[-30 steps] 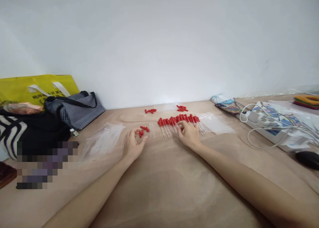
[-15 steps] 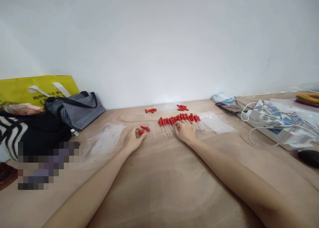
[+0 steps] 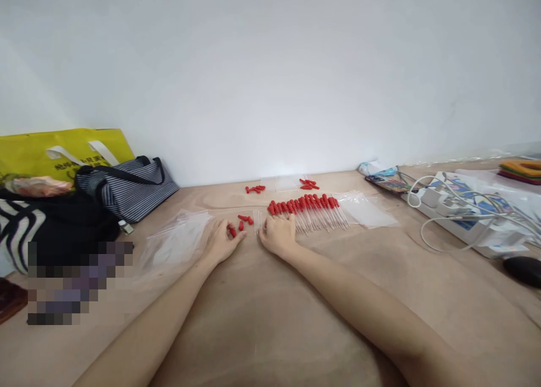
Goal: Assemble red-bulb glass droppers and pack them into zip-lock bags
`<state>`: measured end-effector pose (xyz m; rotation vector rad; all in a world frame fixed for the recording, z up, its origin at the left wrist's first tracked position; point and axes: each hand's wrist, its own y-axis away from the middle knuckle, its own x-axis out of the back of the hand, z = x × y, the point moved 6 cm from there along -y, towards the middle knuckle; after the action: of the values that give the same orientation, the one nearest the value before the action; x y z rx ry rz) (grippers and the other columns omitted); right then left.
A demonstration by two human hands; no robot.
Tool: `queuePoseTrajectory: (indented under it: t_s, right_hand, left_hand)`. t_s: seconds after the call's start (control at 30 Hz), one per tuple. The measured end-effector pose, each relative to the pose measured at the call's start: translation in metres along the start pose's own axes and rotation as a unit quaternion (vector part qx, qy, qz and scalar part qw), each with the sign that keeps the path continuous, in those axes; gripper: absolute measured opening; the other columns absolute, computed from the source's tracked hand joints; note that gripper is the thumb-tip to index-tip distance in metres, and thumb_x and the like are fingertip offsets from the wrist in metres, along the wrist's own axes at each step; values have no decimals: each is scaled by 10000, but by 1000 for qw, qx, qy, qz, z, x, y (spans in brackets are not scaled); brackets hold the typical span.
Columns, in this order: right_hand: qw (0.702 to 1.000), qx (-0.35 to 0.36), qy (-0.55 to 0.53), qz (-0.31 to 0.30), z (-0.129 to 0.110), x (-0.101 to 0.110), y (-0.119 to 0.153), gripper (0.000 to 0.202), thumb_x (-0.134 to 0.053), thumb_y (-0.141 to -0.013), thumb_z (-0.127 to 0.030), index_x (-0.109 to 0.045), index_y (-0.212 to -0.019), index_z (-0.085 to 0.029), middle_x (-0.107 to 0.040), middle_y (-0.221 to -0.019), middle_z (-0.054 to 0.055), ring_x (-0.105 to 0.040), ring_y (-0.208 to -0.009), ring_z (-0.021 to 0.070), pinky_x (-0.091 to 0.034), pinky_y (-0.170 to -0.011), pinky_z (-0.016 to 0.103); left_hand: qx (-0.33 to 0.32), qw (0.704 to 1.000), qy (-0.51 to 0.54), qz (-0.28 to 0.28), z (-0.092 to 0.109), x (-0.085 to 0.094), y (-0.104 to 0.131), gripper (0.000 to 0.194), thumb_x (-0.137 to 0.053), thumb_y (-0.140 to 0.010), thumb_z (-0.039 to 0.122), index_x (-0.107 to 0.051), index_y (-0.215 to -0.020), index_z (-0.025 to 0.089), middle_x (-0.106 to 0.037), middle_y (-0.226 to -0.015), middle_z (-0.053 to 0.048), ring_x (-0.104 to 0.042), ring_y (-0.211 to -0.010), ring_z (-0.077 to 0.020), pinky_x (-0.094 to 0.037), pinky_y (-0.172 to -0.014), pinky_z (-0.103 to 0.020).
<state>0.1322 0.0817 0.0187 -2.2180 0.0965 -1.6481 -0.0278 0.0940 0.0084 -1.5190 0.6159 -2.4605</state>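
My left hand (image 3: pixel 220 240) rests on the table with a red rubber dropper bulb (image 3: pixel 232 231) between its fingers and thumb. Just beyond lie a few loose red bulbs (image 3: pixel 245 219). Beside them several thin clear dropper tubes (image 3: pixel 256 222) lie side by side. My right hand (image 3: pixel 279 234) is at the right edge of these tubes, its fingers curled down; what sits between the fingertips is hidden. To its right runs a long row of droppers (image 3: pixel 315 209), red bulbs at the far end and clear stems toward me. The right hand covers stems at the row's left end.
Clear plastic bags (image 3: pixel 177 238) lie left, more bags (image 3: pixel 367 209) right. Farther back are two small groups of red bulbs (image 3: pixel 256 189) (image 3: pixel 309 183) near clear tubes (image 3: pixel 287 183). A striped bag (image 3: pixel 131 190) stands left; a power strip (image 3: pixel 460 218) with cables and a black mouse (image 3: pixel 524 270) are right.
My right hand has moved left from the middle of the dropper row to the loose tubes. In my left hand the bulb has shifted, and another red bulb now lies apart from the fingers.
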Motion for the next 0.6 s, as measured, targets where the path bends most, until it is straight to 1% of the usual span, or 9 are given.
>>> queuePoseTrajectory:
  t_s: [0.07,0.13,0.23,0.3,0.4,0.47,0.53,0.6]
  right_hand:
    - [999,-25,7,-23,0,-1,-3,240,-441,-770,-280,-617,-828,-128,-644,-832,136,-556,-778,217,-228,-802,395]
    - [998,-40,18,-50,0,-2,-6,237,-439,-771,-250,-633,-809,-120,-648,-827,145,-570,-750,212,-217,-832,408]
    - [995,-15,44,-89,-1,-4,-6,229,-427,-765,-170,-652,-784,-128,-655,-837,138,-583,-753,212,-177,-874,436]
    - [993,13,67,-98,-3,-4,-4,245,-413,-754,-109,-655,-780,-135,-658,-828,132,-587,-761,214,-178,-870,440]
    - [992,29,86,-93,1,4,3,267,-393,-753,-59,-646,-798,-132,-657,-802,131,-581,-785,223,-228,-815,415]
    - [992,35,95,-77,10,13,12,261,-383,-767,-52,-630,-820,-117,-651,-792,138,-570,-801,230,-251,-778,395]
    - [991,56,110,-46,22,23,23,237,-374,-802,-86,-608,-836,-95,-643,-779,150,-560,-784,232,-271,-737,375]
    - [989,100,106,-29,37,29,36,223,-380,-839,-176,-589,-840,-97,-637,-797,145,-548,-785,238,-287,-690,353]
  left_hand:
    - [16,999,33,0,1,2,0,214,-603,-653,326,-439,-647,188,-514,-665,8,-525,-660,-161,-428,-607,-279]
    - [37,997,74,2,0,2,0,169,-603,-645,267,-461,-683,185,-526,-660,13,-527,-613,-146,-430,-574,-263]
    - [62,992,105,10,-3,2,-1,153,-554,-667,191,-496,-807,169,-551,-703,-1,-536,-577,-130,-442,-537,-243]
    - [74,991,113,22,-7,3,-2,197,-512,-691,161,-506,-888,152,-560,-762,-28,-557,-623,-137,-462,-557,-245]
    - [90,987,122,48,-13,7,-3,273,-477,-716,148,-503,-987,140,-557,-838,-59,-577,-692,-150,-485,-625,-271]
    - [95,985,129,66,-16,10,-4,289,-468,-718,141,-504,-1004,140,-552,-859,-67,-583,-709,-156,-491,-658,-288]
    - [90,983,139,81,-14,13,-2,242,-474,-713,145,-526,-950,137,-548,-857,-71,-584,-731,-166,-493,-679,-299]
    - [76,982,151,89,-6,14,2,155,-497,-713,176,-541,-858,142,-553,-839,-64,-580,-759,-173,-491,-700,-301]
